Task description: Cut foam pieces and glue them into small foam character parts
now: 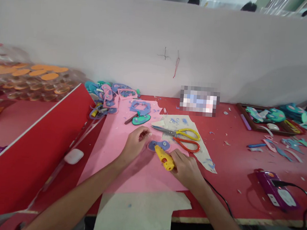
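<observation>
My right hand (pixel 186 166) is closed around a yellow hot glue gun (pixel 164 158), a black cord trailing from that side. Its nozzle points at the left end of a blue-and-pink foam cutout (pixel 163 145) lying flat on a pink sheet (pixel 121 155). Just left of the cutout, my left hand (pixel 136 141) has its fingertips pinched together; a tiny whitish bit shows there, too small to name. Scissors (pixel 172 132) with one yellow and one orange handle lie open beyond the cutout. A green-and-blue foam piece (pixel 141 119) rests near a dark stick.
Left stands a tilted red panel (pixel 49 132) beside a white case (pixel 74 156). Foam offcuts (pixel 110 94) are heaped behind. At right are a brown tray (pixel 266 130) and a purple power strip (pixel 277 190) with a plugged cord. A white wall (pixel 122 39) closes the back.
</observation>
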Tool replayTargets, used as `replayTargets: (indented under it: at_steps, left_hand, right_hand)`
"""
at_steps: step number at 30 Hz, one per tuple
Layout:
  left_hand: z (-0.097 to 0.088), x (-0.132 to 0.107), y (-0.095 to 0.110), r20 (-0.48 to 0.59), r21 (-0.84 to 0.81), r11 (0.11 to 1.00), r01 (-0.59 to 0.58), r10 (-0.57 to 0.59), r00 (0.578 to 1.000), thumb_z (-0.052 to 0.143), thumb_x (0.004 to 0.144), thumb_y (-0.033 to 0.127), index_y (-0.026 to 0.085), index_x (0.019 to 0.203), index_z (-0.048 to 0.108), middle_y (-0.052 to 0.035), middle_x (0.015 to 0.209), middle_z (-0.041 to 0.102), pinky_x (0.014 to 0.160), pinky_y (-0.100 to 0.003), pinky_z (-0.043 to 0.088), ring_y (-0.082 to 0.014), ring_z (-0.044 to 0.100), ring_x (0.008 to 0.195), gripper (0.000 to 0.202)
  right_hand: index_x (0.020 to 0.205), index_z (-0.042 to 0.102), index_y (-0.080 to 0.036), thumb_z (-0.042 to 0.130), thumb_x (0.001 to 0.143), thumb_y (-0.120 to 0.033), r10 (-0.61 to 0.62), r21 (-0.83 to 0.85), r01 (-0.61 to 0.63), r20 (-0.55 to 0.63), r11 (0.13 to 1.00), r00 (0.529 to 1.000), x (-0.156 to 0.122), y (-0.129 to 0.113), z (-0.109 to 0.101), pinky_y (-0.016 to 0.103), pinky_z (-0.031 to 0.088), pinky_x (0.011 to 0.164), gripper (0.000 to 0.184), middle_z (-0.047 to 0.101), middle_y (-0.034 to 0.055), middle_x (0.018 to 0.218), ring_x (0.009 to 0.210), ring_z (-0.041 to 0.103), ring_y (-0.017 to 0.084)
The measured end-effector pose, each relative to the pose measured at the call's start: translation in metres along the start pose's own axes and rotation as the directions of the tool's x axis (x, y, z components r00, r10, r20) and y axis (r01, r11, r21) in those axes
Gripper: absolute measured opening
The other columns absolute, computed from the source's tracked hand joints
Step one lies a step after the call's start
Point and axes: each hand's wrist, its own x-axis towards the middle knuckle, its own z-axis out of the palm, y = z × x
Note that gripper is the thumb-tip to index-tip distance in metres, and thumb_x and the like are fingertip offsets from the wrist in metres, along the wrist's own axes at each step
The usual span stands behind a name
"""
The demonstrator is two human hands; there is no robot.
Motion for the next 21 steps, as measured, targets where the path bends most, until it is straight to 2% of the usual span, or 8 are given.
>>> replayTargets:
  at_steps: [5, 11, 17, 21]
  left_hand:
    - [-0.002, 0.0, 0.0, 0.064, 0.058, 0.996, -0.061, 0.058, 0.996, 0.059, 0.088, 0.027, 0.02, 0.086, 0.063, -0.0031, 0.091, 0.067, 0.078, -0.031, 0.048, -0.0182, 0.062, 0.085, 0.008]
    - [0.0, 0.001, -0.004, 0.081, 0.063, 0.998, -0.027, 0.022, 0.996, 0.059, 0.088, 0.028, 0.019, 0.087, 0.063, -0.0044, 0.091, 0.069, 0.077, -0.033, 0.05, -0.0187, 0.062, 0.083, 0.009]
    - [-0.001, 0.002, -0.004, 0.119, 0.057, 0.997, -0.06, 0.053, 0.991, 0.062, 0.085, 0.024, 0.019, 0.084, 0.062, -0.0035, 0.088, 0.067, 0.074, -0.03, 0.049, -0.0168, 0.061, 0.08, 0.005]
    - [-0.003, 0.001, -0.004, 0.187, 0.113, 0.982, -0.152, 0.129, 0.974, 0.062, 0.086, 0.022, 0.019, 0.082, 0.063, -0.0041, 0.09, 0.066, 0.078, -0.031, 0.05, -0.0179, 0.061, 0.086, 0.005]
  right_hand:
    - [0.098, 0.059, -0.018, 0.053, 0.095, -0.024, -0.017, 0.071, 0.019, -0.027, 0.997, 0.999, -0.001, 0.001, -0.004, 0.03, 0.028, 0.052, 0.009, 0.069, 0.0041, 0.089, 0.066, 0.061, 0.015]
    - [0.108, 0.058, -0.017, 0.055, 0.1, -0.03, -0.066, 0.165, 0.104, -0.222, 0.981, 0.973, 0.0, 0.002, -0.009, 0.026, 0.045, 0.058, 0.015, 0.073, 0.0092, 0.098, 0.085, 0.071, 0.019]
    - [0.113, 0.059, -0.017, 0.057, 0.098, -0.021, -0.088, 0.177, 0.157, -0.347, 0.972, 0.934, -0.001, 0.0, -0.015, 0.029, 0.055, 0.066, 0.016, 0.074, 0.011, 0.098, 0.089, 0.074, 0.022]
    - [0.118, 0.06, -0.02, 0.062, 0.097, -0.026, 0.033, 0.254, 0.093, -0.451, 0.963, 0.892, -0.003, 0.003, -0.018, 0.033, 0.059, 0.069, 0.022, 0.073, 0.0119, 0.101, 0.092, 0.073, 0.025]
